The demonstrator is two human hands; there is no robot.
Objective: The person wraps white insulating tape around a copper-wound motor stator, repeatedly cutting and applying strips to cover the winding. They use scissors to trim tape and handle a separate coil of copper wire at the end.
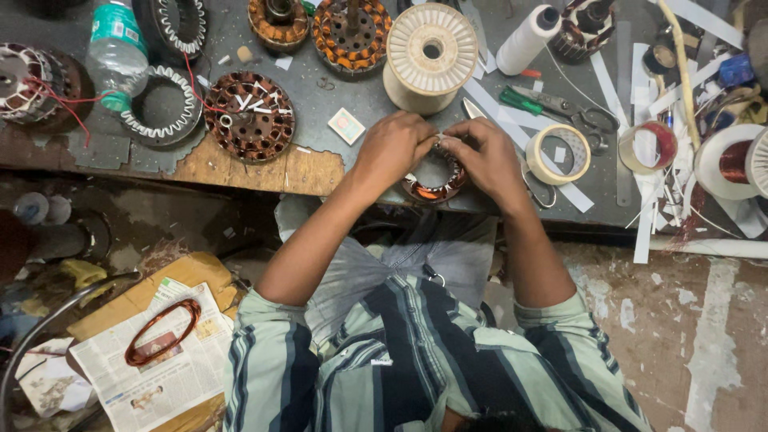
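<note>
A round motor stator [436,184] with copper windings lies at the near edge of the grey workbench [336,88]. My left hand [394,148] grips its left upper rim. My right hand [486,156] pinches at its top right rim, fingertips meeting those of the left hand. Both hands cover much of the stator, so only its lower arc and inner hole show.
Other stators [250,116] sit on the bench, with a large empty spool [430,54], a white thread cone [526,38], scissors [560,108], a tape roll [558,154], a copper wire spool [732,160], paper strips and a bottle [116,48]. A copper coil [162,330] lies on newspaper on the floor.
</note>
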